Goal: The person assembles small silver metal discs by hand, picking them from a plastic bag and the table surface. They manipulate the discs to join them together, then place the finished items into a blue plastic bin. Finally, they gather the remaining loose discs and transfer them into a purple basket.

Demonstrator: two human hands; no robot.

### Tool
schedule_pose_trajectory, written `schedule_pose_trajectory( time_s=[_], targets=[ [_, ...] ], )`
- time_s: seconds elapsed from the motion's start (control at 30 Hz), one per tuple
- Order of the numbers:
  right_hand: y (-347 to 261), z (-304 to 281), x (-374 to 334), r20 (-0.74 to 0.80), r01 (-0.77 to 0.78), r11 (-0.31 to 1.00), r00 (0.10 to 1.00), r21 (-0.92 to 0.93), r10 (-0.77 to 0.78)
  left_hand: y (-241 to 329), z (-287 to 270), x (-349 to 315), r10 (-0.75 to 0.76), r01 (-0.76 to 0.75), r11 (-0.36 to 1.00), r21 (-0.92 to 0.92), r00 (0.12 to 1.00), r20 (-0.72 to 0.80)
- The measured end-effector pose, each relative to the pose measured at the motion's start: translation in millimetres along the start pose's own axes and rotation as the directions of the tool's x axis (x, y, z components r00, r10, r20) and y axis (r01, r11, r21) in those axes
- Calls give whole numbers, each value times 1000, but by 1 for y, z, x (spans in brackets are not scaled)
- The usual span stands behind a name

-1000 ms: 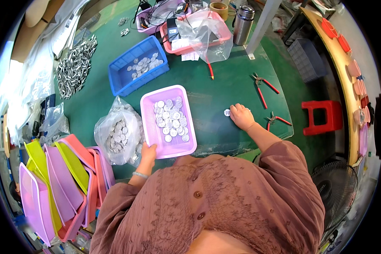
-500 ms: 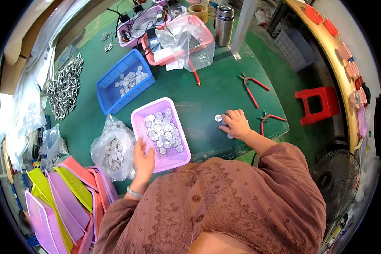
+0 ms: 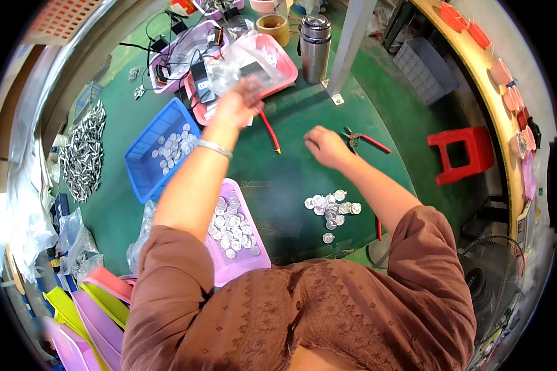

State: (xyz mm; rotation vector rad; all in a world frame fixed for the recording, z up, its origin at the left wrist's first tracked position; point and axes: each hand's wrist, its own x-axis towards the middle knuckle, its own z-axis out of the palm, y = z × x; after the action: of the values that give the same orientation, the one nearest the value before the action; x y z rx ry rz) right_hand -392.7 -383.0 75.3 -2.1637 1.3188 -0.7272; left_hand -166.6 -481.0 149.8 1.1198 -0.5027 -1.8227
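Note:
My left hand (image 3: 239,104), blurred by motion, is stretched out over the near side of a pink basket (image 3: 286,73) holding a clear plastic bag and dark devices. Its fingers look extended, with nothing seen in them. My right hand (image 3: 329,147) is above the green table, fingers curled and no object showing in them. Just beside it lie red-handled pliers (image 3: 372,143), partly covered by the hand. Round silvery metal discs (image 3: 331,210) lie loose on the table below my right forearm. More discs fill a lilac basket (image 3: 244,263), partly hidden by my left arm.
A blue bin (image 3: 143,168) holds more discs. Small metal parts (image 3: 83,151) are heaped at left. A red pencil-like stick (image 3: 270,131), a steel flask (image 3: 315,49) and a tape roll (image 3: 272,28) stand or lie farther off. A metal post (image 3: 348,55) rises from the table.
Both hands have moved away from me: the left from beside the lilac basket to the pink basket, the right off the discs, now uncovered. The view has shifted too.

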Motion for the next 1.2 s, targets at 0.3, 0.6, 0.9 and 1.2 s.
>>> schedule_pose_trajectory(
  time_s=[0.3, 0.6, 0.9, 1.2],
  targets=[
    [13, -1, 132, -132, 194, 949, 964, -249, -232, 82, 18, 7, 74, -70, 990, 123, 997, -33],
    [-9, 25, 218, 387, -10, 924, 906, -383, 170, 82, 10, 0, -7, 10, 936, 351, 1000, -11],
    [21, 49, 228, 308, 116, 954, 951, -275, -27, 89, -5, -5, -7, -13, 795, 606, 999, 31],
    [14, 44, 232, 393, 179, 917, 919, -356, -27, 83, -41, -13, 82, 38, 424, 905, 993, -80]
  ],
)
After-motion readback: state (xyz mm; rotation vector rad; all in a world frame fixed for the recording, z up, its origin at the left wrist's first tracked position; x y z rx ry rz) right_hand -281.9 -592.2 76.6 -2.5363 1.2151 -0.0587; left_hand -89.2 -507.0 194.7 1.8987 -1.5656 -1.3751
